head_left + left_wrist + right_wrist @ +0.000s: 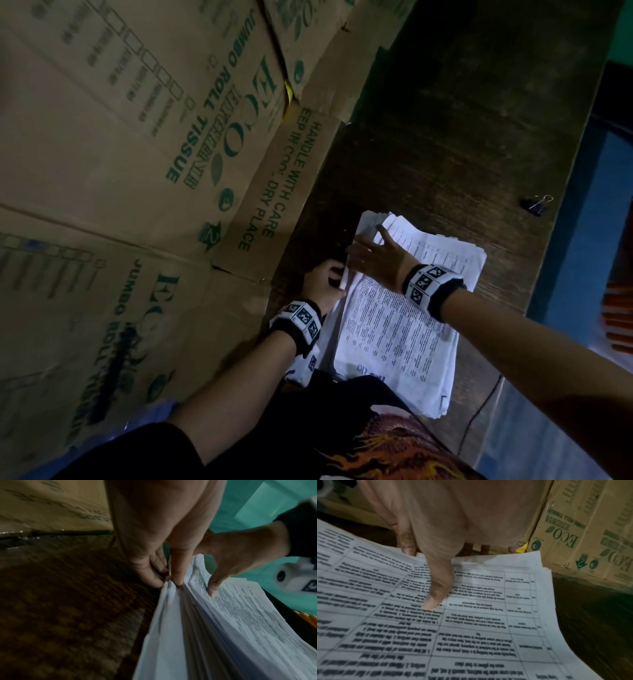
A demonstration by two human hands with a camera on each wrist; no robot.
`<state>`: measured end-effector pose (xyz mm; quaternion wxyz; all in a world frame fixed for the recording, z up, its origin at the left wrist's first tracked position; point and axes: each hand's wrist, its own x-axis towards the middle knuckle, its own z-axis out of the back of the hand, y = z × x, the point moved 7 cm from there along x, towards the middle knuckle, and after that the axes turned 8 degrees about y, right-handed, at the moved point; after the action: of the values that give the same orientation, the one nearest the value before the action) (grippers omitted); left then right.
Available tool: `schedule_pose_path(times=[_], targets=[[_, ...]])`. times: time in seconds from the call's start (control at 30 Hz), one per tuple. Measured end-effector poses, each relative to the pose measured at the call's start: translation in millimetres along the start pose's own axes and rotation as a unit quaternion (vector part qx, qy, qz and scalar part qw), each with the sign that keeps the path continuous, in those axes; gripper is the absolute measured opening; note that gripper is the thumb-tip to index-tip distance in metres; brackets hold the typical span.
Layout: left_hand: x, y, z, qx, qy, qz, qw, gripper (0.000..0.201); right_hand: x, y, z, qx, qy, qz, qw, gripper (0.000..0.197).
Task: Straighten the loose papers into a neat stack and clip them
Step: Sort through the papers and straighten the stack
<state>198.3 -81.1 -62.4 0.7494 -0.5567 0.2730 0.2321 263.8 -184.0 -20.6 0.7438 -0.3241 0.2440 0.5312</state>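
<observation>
A loose stack of printed papers [394, 329] lies skewed on the dark wooden table [445, 120], its sheets fanned and uneven. My left hand [337, 279] pinches the stack's left edge between thumb and finger, and the left wrist view shows that hand [169, 582] squeezing the lifted sheets [240, 615]. My right hand [366, 243] holds the far left part of the stack. In the right wrist view its thumb [435, 599] presses the top sheet [488, 628] while the other fingers curl behind the edge. A black binder clip [537, 205] lies apart at the table's right edge.
Large cardboard tissue boxes [137, 137] stand close along the left of the papers and also appear in the right wrist view [582, 534]. The table's right edge drops off just past the clip. A thin black cable [479, 411] runs near the front right corner.
</observation>
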Motion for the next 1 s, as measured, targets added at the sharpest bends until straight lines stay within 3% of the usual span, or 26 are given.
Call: schedule_pose_path(times=[0.2, 0.37, 0.43, 0.63, 0.73, 1.0], targets=[[-6, 10, 1, -0.041, -0.020, 0.016, 0.999, 0.040, 0, 2, 9, 0.039, -0.024, 0.001, 0.999, 0.063], [-9, 16, -1, 0.000, -0.030, 0.015, 0.999, 0.035, -15, -3, 12, 0.017, 0.006, -0.007, 1.000, 0.034], [-13, 16, -4, 0.031, -0.020, 0.011, 0.999, 0.040, -25, -5, 13, -0.014, -0.017, 0.003, 1.000, 0.025], [-18, 19, -16, 0.034, -0.017, -0.022, 0.999, 0.045, -64, -7, 12, -0.034, 0.005, 0.048, 0.998, 0.020], [-17, 16, -19, 0.002, -0.025, -0.027, 0.999, 0.046, -85, -10, 5, -0.026, 0.058, 0.052, 0.997, 0.030], [-17, -1, -29, 0.135, -0.033, -0.009, 0.990, 0.048, -93, -21, 14, -0.028, 0.048, 0.027, 0.998, 0.020]])
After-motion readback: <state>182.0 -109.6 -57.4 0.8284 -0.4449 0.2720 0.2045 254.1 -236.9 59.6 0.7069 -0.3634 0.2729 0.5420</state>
